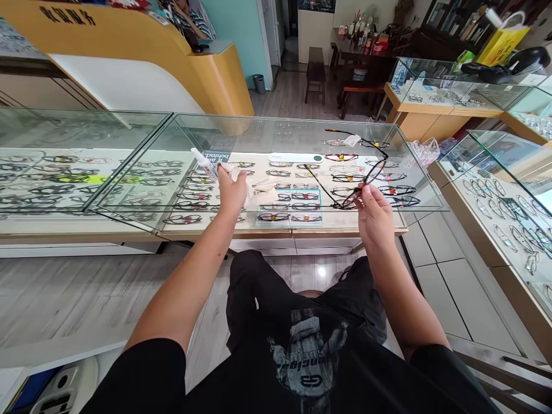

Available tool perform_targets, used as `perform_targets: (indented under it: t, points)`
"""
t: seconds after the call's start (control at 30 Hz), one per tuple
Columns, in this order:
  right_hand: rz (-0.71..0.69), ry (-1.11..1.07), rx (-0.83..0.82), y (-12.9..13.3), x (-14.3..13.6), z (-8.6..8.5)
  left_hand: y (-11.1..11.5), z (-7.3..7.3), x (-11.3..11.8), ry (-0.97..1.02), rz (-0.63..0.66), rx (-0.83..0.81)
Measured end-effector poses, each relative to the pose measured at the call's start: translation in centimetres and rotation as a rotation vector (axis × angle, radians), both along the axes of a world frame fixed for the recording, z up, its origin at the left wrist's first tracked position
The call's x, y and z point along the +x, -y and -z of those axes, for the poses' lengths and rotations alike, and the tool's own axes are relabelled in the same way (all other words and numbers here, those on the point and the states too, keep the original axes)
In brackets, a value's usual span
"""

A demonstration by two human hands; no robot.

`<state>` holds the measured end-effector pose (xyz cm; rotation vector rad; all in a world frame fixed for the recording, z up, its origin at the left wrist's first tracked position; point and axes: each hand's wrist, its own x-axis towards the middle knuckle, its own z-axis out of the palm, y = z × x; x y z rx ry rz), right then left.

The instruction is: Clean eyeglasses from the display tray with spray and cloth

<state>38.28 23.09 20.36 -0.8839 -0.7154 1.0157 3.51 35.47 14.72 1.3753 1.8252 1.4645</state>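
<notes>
My right hand [376,215] pinches a dark-framed pair of glasses [381,167] by its rim, above the glass display case [336,223]. Both temples are unfolded, and a small white tag [352,140] shows near one of them. In my left hand [231,192], closed fingers hold a small white bottle [203,161] that points up and to the left. A pale cloth [254,192] hangs from the same hand, over the glass top. The two hands are apart, and the bottle does not touch the glasses.
Rows of glasses lie under the case's glass. Another glass case [509,195] stands at right, and a yellow-orange counter [219,80] rises behind at left, with a person [192,20] partly visible there. Farther back are a bench [316,64] and a cluttered dark table [345,49].
</notes>
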Motion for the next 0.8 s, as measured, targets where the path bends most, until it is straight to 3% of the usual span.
perform_targets:
  t: [0.17,0.37,0.53,0.6,0.73,0.8]
  points:
    - [0.008,-0.014,-0.001,0.0,0.0,-0.1,1.5,0.1,1.5,-0.093,-0.055,-0.160]
    - [0.007,-0.029,0.010,0.3,0.1,0.1,3.4,0.4,3.4,-0.352,0.141,-0.221]
    - [0.017,-0.002,0.007,0.4,0.0,0.3,6.0,-1.7,5.0,-0.518,0.105,-0.112]
    - [0.018,0.002,0.006,0.5,-0.3,0.2,7.4,-2.9,6.3,-0.444,0.188,-0.018]
    - [-0.011,0.008,0.010,0.6,-1.1,0.4,9.6,-4.0,9.4,0.076,0.684,-0.088]
    - [-0.031,0.031,0.022,0.7,-1.5,0.7,10.3,-3.9,10.8,0.310,0.815,-0.130]
